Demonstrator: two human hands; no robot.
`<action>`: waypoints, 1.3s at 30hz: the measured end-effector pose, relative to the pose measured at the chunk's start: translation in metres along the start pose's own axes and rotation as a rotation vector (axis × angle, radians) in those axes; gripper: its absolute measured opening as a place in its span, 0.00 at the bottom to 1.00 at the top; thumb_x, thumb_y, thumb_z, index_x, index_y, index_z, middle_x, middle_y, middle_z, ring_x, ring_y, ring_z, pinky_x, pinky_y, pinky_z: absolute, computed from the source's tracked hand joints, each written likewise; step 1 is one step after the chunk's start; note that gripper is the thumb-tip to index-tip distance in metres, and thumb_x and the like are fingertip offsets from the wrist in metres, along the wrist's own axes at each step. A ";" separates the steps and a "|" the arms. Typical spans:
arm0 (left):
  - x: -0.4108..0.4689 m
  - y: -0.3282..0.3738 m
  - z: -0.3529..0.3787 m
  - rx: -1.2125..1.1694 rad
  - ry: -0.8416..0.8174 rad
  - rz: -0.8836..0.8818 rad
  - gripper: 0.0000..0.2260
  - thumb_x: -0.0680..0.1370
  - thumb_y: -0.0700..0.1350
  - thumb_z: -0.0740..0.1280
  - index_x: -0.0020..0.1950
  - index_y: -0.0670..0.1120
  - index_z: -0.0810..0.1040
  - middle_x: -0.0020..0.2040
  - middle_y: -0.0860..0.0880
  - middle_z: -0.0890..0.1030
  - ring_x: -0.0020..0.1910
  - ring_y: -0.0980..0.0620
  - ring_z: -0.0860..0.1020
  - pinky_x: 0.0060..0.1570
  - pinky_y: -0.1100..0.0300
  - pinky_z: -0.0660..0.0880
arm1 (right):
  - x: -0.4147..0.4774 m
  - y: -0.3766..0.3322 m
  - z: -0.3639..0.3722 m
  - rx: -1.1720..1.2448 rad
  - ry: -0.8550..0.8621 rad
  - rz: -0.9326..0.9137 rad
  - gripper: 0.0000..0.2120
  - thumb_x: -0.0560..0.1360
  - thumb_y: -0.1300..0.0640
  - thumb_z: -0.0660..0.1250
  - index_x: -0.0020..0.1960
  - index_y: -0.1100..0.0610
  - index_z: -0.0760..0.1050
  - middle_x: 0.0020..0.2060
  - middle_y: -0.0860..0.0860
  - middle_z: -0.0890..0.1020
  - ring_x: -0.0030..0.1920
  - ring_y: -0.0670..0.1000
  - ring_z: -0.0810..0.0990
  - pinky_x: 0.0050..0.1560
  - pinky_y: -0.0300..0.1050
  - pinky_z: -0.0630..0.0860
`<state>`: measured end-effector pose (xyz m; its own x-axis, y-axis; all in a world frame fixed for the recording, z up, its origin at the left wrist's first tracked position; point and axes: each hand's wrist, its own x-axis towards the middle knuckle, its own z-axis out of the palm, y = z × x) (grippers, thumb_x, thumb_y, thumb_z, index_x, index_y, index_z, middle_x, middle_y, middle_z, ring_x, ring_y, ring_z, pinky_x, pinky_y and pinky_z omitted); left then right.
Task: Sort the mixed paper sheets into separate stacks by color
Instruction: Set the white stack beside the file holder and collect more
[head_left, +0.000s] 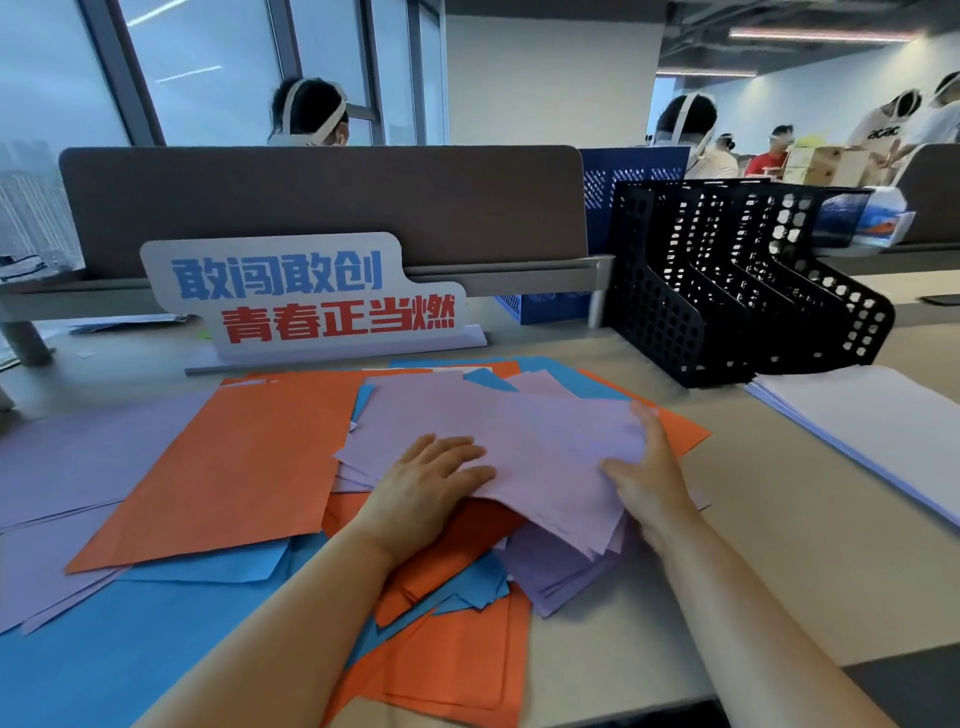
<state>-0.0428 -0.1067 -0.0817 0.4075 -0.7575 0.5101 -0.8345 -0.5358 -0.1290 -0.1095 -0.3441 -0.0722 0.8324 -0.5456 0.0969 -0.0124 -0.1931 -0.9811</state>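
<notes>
At the far left, loose lilac sheets (78, 457) lie flat on the desk (779, 571). A large orange sheet (223, 467) overlaps their right side. Blue sheets (130, 649) spread out beneath both, toward the near edge. Behind them stands a white sign (311, 296) with blue and red Chinese lettering.

In the middle is the mixed pile, with orange, blue and lilac paper crossing at odd angles. On top of it sits a fanned bundle of lilac sheets (519, 431). The left hand (431, 478) rests palm down on the bundle's near left part, its fingers (457, 452) straight, spread, and pressing flat, gripping nothing. The right hand (649, 467) stands on edge against the bundle's right side. Its fingers are extended along the paper's border and its thumb is laid on the top sheet.

Further right, a black perforated file rack (727, 280) stands at the back of the desk. Just beside it lies a stack of white paper (883, 415), well apart from the coloured pile.
</notes>
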 end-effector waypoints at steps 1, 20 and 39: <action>0.000 -0.001 -0.001 -0.004 -0.031 -0.055 0.16 0.73 0.49 0.59 0.59 0.51 0.75 0.57 0.47 0.81 0.56 0.46 0.80 0.54 0.46 0.77 | 0.002 0.001 -0.002 -0.024 0.104 -0.027 0.29 0.71 0.74 0.60 0.70 0.56 0.65 0.61 0.51 0.71 0.58 0.49 0.70 0.53 0.38 0.65; 0.002 0.024 -0.036 -0.227 -0.415 -0.228 0.30 0.73 0.58 0.58 0.74 0.53 0.61 0.72 0.54 0.66 0.70 0.55 0.64 0.70 0.61 0.56 | -0.016 0.001 -0.017 -0.151 0.116 0.171 0.07 0.75 0.60 0.63 0.47 0.64 0.77 0.28 0.56 0.76 0.24 0.52 0.70 0.26 0.39 0.67; 0.006 0.043 -0.028 -0.175 -0.515 -0.116 0.45 0.58 0.80 0.53 0.70 0.57 0.67 0.62 0.55 0.68 0.61 0.55 0.67 0.63 0.61 0.64 | 0.014 -0.004 -0.044 -0.842 -0.031 0.186 0.28 0.71 0.48 0.70 0.65 0.61 0.67 0.61 0.56 0.75 0.59 0.57 0.74 0.54 0.47 0.71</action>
<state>-0.0868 -0.1245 -0.0605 0.5925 -0.8052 0.0254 -0.8046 -0.5899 0.0686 -0.1223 -0.3873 -0.0597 0.7910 -0.6078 -0.0696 -0.5460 -0.6502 -0.5283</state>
